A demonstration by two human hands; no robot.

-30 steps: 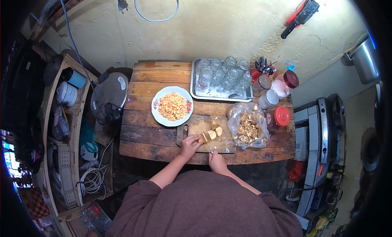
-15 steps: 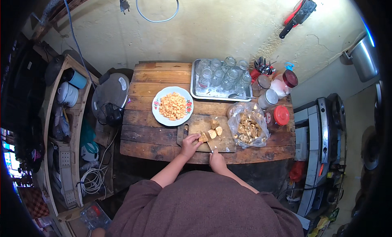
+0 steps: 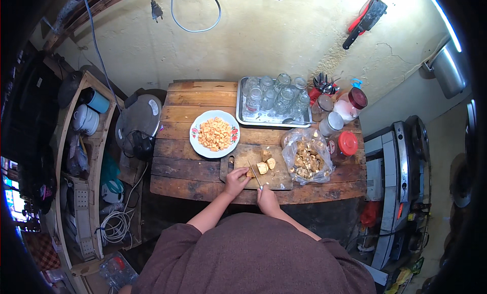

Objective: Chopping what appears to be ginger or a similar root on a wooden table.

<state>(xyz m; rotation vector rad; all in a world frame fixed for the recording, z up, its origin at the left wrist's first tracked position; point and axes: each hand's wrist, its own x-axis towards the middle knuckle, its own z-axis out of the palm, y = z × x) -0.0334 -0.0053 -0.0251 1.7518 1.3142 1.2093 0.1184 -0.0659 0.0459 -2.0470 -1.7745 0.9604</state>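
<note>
On a wooden cutting board (image 3: 281,184) at the table's near edge, my left hand (image 3: 236,181) is closed on a brown-skinned chunk of orange root vegetable (image 3: 249,174), mostly covered by the fingers. My right hand (image 3: 268,200) grips the handle of a knife (image 3: 255,176), its blade pointing away from me beside that chunk. Right of the blade lie cut chunks (image 3: 263,168) with pale yellow-orange flesh, and a few small scraps. Beyond the board at the left, a white flowered plate (image 3: 195,143) carries a heap of small orange cubes (image 3: 215,133).
Right of the board stands a clear plastic bag (image 3: 327,168) of brownish peelings or pieces. Behind it are a red-lidded jar (image 3: 347,143) and other jars. A metal tray (image 3: 276,124) of upturned glasses sits at the back. Shelves (image 3: 76,157) flank the left side.
The knife blade has shifted slightly left and away from me, now beside the held chunk. My right hand has moved a little left; the left hand is almost still.
</note>
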